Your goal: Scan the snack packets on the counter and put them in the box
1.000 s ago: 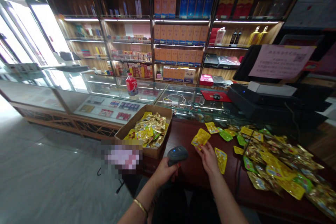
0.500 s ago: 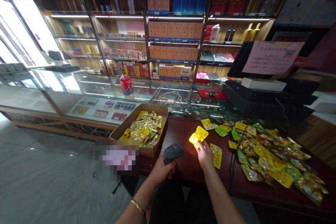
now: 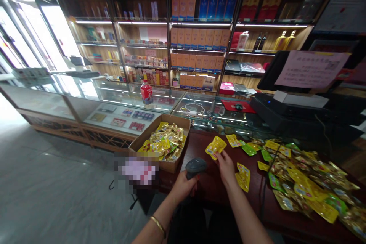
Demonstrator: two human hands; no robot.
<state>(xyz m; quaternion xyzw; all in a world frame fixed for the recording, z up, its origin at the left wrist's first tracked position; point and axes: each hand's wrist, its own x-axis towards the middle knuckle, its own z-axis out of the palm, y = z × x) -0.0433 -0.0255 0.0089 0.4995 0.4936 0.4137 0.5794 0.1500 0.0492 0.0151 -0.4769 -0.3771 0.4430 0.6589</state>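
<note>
My left hand is wrapped round the handle of a dark grey barcode scanner, whose head points right. Between the fingers and thumb of my right hand is a small yellow snack packet, held above the dark red tabletop just beyond the scanner. To the left stands an open cardboard box heaped with gold, yellow and green packets. A loose pair of yellow packets lies right of my right hand. Further right spreads a large pile of similar packets.
Behind the table runs a glass display counter with a red-labelled bottle, a white cable and a mouse on a red mat. A monitor with a pink paper stands back right. A black cord crosses the table.
The view has shifted, so the scene sits further right. The bright light on the held packet is gone. My right hand and its packet have come slightly nearer the scanner.
</note>
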